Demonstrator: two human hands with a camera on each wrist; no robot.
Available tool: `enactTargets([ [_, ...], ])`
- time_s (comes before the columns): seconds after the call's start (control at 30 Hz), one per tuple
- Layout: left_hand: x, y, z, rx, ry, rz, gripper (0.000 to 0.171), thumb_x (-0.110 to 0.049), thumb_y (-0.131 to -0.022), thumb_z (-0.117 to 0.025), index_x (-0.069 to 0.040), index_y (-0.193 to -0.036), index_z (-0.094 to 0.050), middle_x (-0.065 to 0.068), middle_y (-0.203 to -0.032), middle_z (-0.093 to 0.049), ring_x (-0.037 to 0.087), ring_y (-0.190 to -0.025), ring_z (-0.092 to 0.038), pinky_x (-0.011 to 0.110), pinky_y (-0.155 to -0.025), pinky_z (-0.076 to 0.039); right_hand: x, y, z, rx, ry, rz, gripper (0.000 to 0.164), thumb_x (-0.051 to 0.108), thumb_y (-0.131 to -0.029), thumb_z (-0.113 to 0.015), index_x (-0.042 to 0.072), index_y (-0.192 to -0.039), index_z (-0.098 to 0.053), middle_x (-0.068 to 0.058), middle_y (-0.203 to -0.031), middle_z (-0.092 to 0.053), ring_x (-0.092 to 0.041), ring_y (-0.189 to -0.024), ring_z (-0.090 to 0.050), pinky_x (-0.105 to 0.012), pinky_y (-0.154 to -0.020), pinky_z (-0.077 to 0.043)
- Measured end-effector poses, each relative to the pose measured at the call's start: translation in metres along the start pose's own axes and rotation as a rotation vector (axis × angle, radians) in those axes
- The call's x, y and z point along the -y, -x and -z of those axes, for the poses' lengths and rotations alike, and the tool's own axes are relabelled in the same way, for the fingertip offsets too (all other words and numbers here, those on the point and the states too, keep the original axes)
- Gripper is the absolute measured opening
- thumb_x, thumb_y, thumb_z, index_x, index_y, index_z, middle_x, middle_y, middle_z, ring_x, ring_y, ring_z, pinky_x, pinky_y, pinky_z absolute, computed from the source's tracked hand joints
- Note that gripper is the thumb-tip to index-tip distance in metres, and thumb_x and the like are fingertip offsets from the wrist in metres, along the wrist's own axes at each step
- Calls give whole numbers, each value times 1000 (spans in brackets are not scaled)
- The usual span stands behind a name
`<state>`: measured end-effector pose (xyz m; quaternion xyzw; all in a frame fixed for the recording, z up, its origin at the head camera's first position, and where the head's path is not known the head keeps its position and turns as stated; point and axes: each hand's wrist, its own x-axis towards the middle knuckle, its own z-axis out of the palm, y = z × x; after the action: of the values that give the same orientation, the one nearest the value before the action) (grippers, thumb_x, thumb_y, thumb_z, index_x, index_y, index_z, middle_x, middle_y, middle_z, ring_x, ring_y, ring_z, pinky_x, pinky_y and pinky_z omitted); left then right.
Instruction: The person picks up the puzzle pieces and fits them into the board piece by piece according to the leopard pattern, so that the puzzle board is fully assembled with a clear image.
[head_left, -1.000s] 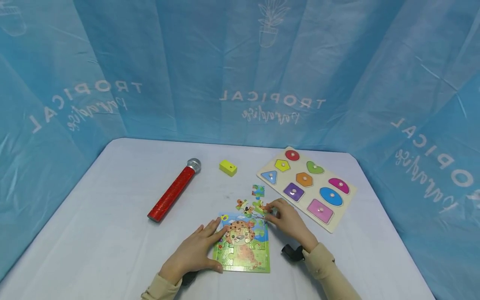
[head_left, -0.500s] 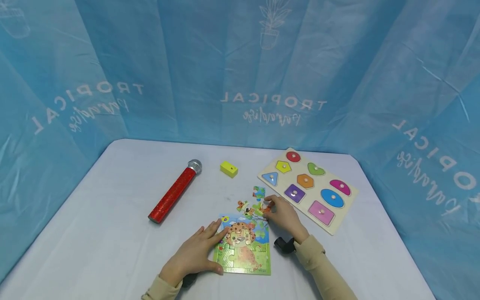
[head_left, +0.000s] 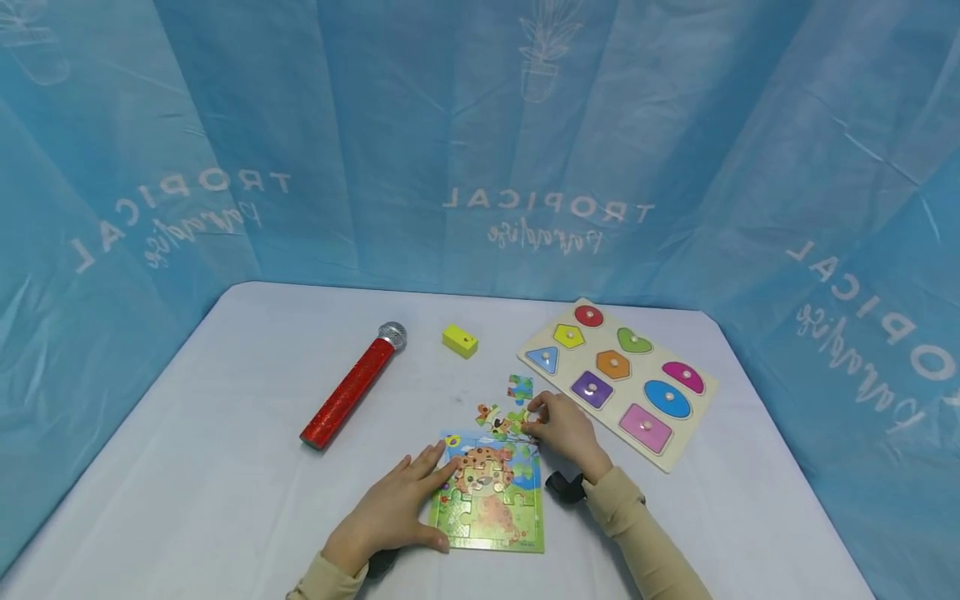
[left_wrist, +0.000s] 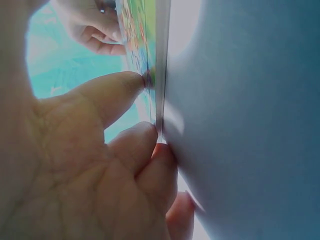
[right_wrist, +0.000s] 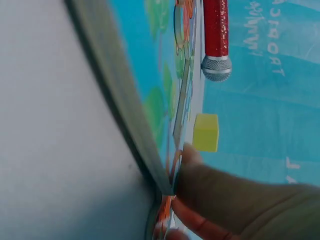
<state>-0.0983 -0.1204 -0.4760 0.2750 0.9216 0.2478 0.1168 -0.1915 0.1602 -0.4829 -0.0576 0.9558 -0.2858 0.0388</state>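
Note:
A jigsaw board point(head_left: 491, 535) with a spotted cub picture lies flat near the table's front. My left hand point(head_left: 393, 510) rests along its left side, fingers spread and fairly straight; in the left wrist view fingertips touch the board edge. Beyond the board's upper right corner, my right hand point(head_left: 567, 430) has thumb and index finger curled around a loose puzzle piece point(head_left: 533, 417), partly hidden by the fingers. The right wrist view puts the thumb point(right_wrist: 191, 159) close to the board's corner. More loose puzzle pieces point(head_left: 488, 413) lie just left of it, and a blue-green piece point(head_left: 521, 387) farther back.
At the right stands a knob shape puzzle board point(head_left: 622, 392), lying at an angle close to my right hand. A yellow block point(head_left: 460, 341) sits behind the pieces. A red microphone point(head_left: 352, 387) lies to the left. Blue curtains point(head_left: 405, 150) surround the white table.
My right hand has shifted slightly left, its index finger closing in on the piece. The left hand keeps its place on the board. The whole view has drifted a little.

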Motion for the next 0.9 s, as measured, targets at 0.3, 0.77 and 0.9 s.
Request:
enactTargets([
  [0.3, -4, 2, 0, 41, 13, 36, 109, -51, -59, -84, -12, -149, -38, 18, -160, -25, 39, -145, -28, 57, -117, -28, -12, 3, 7, -82, 102, -42, 40, 32, -81, -78, 4, -107, -65, -11, -101, -58, -19, -79, -55, -40, -73, -53],
  [0.77, -3, 2, 1, 32, 29, 24, 110, -51, -58, -84, -11, -149, -38, 18, -160, -24, 40, -145, -27, 57, -117, -26, -13, 3, 15, -74, -189, -42, 22, 16, -83, -77, 7, -90, -58, -5, -81, -60, -13, -67, -51, -22, -55, -41],
  [0.9, -1, 1, -1, 24, 22, 14, 109, -53, -59, -83, -12, -149, -38, 18, -159, -25, 40, -145, -27, 58, -117, -26, -3, 19, 16, -52, -340, 35, 16, 14, -84, -75, 7, -89, -60, -4, -78, -63, -9, -64, -54, -19, -53, -44],
])
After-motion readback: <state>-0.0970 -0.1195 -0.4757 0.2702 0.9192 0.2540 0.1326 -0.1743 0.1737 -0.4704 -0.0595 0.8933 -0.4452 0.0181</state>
